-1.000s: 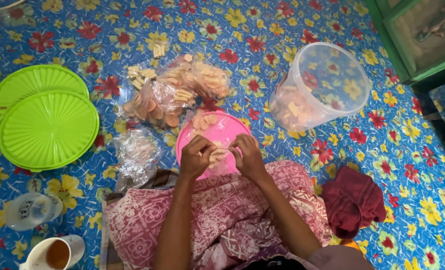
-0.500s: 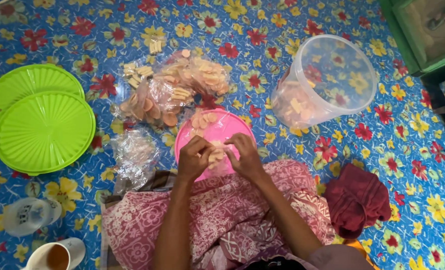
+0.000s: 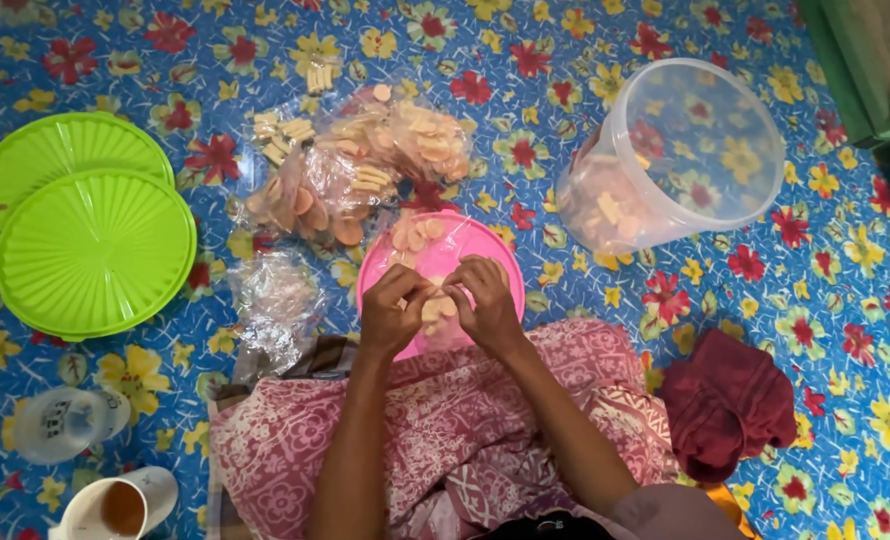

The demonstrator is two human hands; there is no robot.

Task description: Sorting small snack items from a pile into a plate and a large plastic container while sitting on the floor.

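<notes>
A small stack of pale crackers (image 3: 437,306) is pinched between the left hand (image 3: 393,312) and right hand (image 3: 485,303) over a pink lid (image 3: 485,250). Bagged crackers (image 3: 365,165) are piled beyond; the tipped clear tub (image 3: 685,150) is partly filled.

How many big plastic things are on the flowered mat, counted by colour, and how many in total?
Green lids: 2, one partly under the other
Pink plate: 1, under both hands, left and right
Clear tub: 1, lying on its side
Total: 4
</notes>
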